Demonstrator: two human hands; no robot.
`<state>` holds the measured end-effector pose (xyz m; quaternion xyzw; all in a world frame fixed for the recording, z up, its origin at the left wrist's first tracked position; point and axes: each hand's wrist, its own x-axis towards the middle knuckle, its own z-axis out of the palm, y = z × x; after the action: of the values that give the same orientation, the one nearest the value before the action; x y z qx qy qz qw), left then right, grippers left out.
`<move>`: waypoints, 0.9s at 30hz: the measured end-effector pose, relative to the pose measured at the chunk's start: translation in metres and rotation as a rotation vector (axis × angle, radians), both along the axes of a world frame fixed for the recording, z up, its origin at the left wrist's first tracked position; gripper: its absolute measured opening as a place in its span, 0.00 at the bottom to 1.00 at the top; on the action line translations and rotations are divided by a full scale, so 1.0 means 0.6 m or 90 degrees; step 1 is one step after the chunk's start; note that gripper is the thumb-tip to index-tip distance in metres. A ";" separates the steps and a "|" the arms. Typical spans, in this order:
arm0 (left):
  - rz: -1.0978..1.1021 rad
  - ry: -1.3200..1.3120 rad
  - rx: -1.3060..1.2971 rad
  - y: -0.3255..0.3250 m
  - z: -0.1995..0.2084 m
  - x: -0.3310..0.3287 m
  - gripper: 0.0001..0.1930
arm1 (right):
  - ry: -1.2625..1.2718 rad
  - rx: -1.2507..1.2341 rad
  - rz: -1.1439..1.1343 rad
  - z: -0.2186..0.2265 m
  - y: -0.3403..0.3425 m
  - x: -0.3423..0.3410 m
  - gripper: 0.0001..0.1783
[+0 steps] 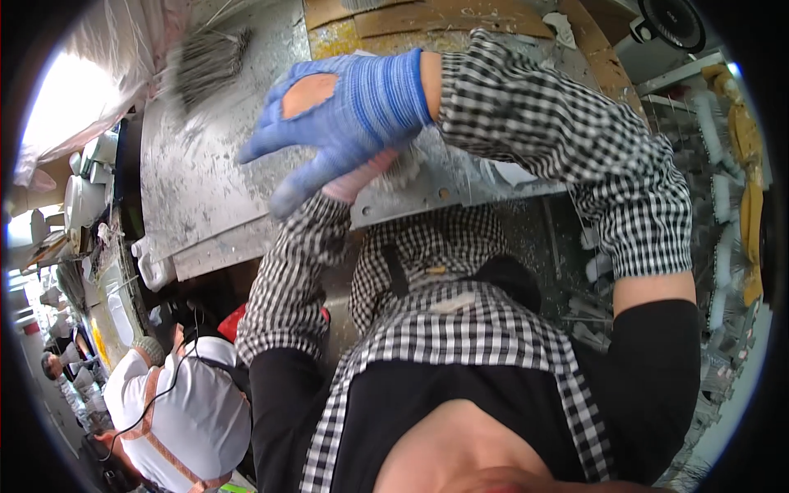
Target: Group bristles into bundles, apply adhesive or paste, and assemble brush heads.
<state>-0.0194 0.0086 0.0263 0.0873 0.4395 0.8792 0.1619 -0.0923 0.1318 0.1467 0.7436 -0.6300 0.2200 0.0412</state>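
Atop table (193, 185), grey strand bundle (210, 64), long axis slanting up-right; right grip (333, 111) spread, released; left grip (362, 177): cannot tell.

The scuffed grey metal worktop (209, 164) is strewn with pale marks. At ten o'clock, a bundle of thin grey strands (209, 66) is laid. Brown board (460, 23) is spread at one o'clock.

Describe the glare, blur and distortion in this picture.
Head view: white glare beside the translucent pinkish plastic sheeting; head view: blur on the bundle of thin grey strands, while the ribbed blue knit glove cuff looks sharper; head view: fisheye distortion, dark curved borders.
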 end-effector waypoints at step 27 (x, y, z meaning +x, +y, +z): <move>-0.013 0.484 -0.956 -0.052 -0.212 -0.023 0.53 | -0.338 -0.074 -0.452 -0.469 0.131 0.058 0.53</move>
<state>-0.0330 -0.0224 -0.1007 0.2504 0.9314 0.2628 0.0259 -0.0577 0.2102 -0.1349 0.3955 -0.8216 0.4105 -0.0073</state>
